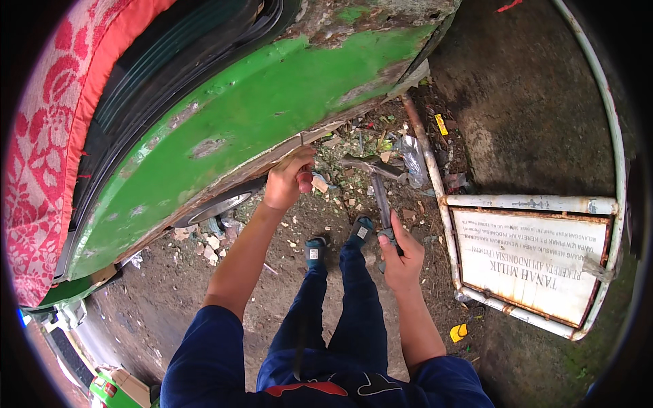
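Note:
My left hand (290, 178) is closed round a screwdriver-like tool with a rounded reddish handle end (304, 182). Its thin metal shaft (302, 139) pokes out beyond my fingers at the lower edge of a green car body panel (272, 88). Whether the tip touches the metal cannot be made out. In my right hand (404, 257) is a hammer (381, 196), gripped by its handle. The hammer's dark head (373, 165) hangs over the littered ground, to the right of my left hand and apart from it. Paint is worn off the panel in patches, with rust along its bottom.
A rusty white pipe frame with a sign board (534, 265) stands at the right. A red patterned cloth (51, 156) covers the car's left part. A wheel (221, 204) shows under the panel. Rubble, plastic scraps (413, 160) and a yellow piece (458, 332) lie about my feet.

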